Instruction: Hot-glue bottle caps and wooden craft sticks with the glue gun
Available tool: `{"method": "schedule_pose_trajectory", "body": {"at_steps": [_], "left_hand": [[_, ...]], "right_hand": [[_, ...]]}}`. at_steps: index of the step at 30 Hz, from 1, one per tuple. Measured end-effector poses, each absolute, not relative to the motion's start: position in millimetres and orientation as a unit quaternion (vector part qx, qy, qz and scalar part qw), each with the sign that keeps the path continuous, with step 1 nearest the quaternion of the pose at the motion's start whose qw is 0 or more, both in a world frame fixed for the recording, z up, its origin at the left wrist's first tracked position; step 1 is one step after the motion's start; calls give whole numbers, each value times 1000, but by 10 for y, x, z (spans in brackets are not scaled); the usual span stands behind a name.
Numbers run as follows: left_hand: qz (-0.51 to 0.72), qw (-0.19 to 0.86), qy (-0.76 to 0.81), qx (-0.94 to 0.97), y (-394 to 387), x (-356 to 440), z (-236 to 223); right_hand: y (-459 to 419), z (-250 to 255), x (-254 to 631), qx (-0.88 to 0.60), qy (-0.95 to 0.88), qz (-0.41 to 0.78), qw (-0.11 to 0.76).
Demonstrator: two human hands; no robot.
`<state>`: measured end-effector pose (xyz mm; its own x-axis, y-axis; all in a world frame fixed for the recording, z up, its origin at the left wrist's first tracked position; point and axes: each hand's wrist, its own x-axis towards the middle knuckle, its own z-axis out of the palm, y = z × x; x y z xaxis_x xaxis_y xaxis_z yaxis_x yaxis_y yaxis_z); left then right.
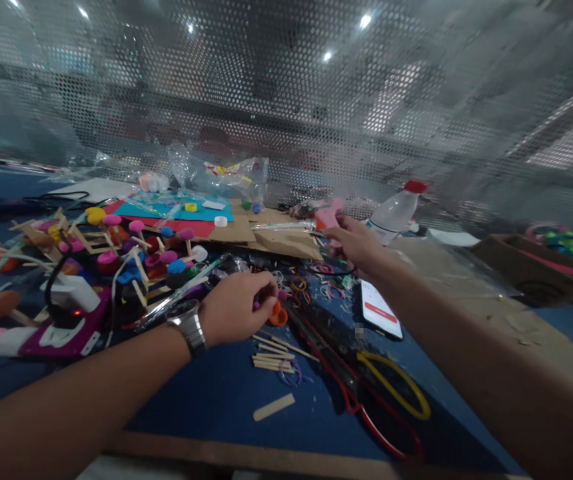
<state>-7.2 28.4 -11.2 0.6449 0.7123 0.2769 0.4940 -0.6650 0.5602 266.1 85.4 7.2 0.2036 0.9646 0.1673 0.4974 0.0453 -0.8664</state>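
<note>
— Bare forearms [91,393] lie nearest. What about the grip?
— The right hand [359,243] has fingers closed around a pink tool [329,215], left of the bottle [394,215]. The left hand [236,307] is half-curled beside orange pieces [278,314]; whether it pinches something, I cannot tell.
— Advice?
— Better hold firmly, cable [339,272] clear of the scissors [350,381].

The right hand [350,241] grips a pink tool [330,213]; just right of that grip is a bottle [394,215], and on its near side a phone [380,311]. The left hand [239,308] curls beside an orange ring [279,315], sticks [273,361] nearer, scissors [347,381] to its right.
</note>
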Motion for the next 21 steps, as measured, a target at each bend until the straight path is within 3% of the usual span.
{"method": "schedule_pose_trajectory", "body": {"at_steps": [6,9,21], "left_hand": [[271,236,373,855,267,-71,-64],[279,237,385,847,268,-71,-57],[256,258,362,858,231,-46,-57]], "right_hand": [[376,123,2529,-555,-594,210,543],[157,84,2514,-542,-630,134,540],[32,-263,2713,-561,-661,81,492]]}}
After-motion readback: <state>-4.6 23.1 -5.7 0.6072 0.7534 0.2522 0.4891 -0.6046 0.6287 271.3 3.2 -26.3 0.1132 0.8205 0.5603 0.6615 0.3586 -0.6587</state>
